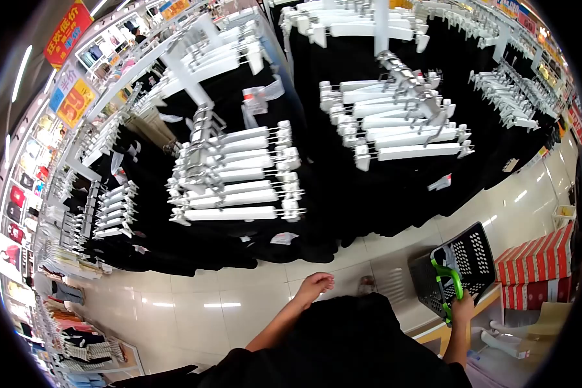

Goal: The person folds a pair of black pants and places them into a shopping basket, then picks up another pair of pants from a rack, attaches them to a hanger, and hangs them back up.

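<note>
My right hand is wrapped round the green handle of a dark shopping basket with holes in its walls. The basket hangs tilted at my right side, and something pale, too small to name, lies inside it. In front of my body my left hand is held with its fingers curled in, and nothing shows in it. Nearest to that hand are the hems of black garments on a rack. White clip hangers hold these garments in tight rows, with more hangers to the right.
Red and white boxes are stacked at the right, beside a low wooden-edged stand. A tiled floor runs between me and the racks. Folded clothes sit on a low display at the lower left. Price signs hang at the upper left.
</note>
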Tool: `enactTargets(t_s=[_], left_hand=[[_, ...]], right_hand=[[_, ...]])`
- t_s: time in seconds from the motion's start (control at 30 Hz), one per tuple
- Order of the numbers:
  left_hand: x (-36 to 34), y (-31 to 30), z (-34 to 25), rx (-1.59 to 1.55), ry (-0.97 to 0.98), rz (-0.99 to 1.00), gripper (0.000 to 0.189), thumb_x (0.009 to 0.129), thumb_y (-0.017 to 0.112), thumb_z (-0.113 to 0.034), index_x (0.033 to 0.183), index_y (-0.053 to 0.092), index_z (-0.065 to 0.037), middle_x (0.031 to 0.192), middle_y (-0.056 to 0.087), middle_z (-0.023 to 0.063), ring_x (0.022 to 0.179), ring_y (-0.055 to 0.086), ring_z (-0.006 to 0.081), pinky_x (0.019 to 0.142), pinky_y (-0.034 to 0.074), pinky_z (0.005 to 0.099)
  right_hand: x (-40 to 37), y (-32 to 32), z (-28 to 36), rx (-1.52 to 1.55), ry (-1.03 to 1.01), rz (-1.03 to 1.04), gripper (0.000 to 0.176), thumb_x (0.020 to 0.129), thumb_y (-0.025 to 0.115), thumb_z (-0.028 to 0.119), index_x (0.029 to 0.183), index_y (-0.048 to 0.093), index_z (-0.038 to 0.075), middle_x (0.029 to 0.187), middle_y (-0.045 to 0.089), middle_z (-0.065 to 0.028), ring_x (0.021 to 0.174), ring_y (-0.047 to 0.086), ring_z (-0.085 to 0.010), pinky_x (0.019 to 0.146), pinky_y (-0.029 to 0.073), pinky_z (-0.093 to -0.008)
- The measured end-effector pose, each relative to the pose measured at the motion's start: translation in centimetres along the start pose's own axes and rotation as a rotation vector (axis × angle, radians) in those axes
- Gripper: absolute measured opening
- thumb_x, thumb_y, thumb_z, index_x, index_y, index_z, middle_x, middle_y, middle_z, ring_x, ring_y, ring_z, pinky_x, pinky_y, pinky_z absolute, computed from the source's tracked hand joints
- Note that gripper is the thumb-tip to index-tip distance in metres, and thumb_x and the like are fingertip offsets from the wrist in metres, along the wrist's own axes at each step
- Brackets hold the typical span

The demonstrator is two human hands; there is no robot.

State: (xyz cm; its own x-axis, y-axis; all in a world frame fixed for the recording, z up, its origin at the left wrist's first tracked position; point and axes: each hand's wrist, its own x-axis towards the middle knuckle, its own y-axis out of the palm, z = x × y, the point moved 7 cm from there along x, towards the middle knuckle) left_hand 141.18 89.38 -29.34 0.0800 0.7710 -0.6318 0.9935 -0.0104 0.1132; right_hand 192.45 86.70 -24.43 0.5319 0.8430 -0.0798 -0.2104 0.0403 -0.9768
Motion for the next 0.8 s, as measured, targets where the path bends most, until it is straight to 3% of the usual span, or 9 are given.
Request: enactTargets(t_s=[0.13,0.23,0.8], left_hand=[[2.8,7.6,-3.8,0.186,0.074,0.171,0.026,0.093,0.053,-0.019,0.113,0.058,-0.003,0.102,0.062,0.0038,0.09,0.059,0.0116,0.08,0.045,0.0242],[3.6,10.7,-5.5,0.239,0.067,0.179,0.026,0.094,0.052,-0.02,0.113,0.058,-0.003,0.102,0.062,0.0034,0.091,0.059,0.0115,0.08,0.045,0.0244],[6.1,14.3,-4.2,0.177,-0.047,0.086,0.02,0.093,0.052,-0.015,0.109,0.059,-0.005,0.099,0.062,0.0015,0.088,0.059,0.0098,0.078,0.045,0.0227]], right_hand=[[2.8,0.0,-2.1,0.045,-0.045,-0.045,0.012,0.07,0.059,0.009,0.079,0.053,0.004,0.075,0.06,-0.0205,0.075,0.059,-0.0418,0.065,0.046,-0.0484],[4.3,-0.3,-2.7,0.013,-0.06,-0.059,0.015,0.069,0.062,0.01,0.079,0.053,0.003,0.074,0.06,-0.0198,0.073,0.059,-0.0407,0.063,0.046,-0.0476],[6.7,-0.2,-3.4,0.022,0.006,0.036,0.015,0.072,0.06,0.011,0.082,0.053,0.004,0.076,0.06,-0.0196,0.074,0.059,-0.0408,0.065,0.046,-0.0483]])
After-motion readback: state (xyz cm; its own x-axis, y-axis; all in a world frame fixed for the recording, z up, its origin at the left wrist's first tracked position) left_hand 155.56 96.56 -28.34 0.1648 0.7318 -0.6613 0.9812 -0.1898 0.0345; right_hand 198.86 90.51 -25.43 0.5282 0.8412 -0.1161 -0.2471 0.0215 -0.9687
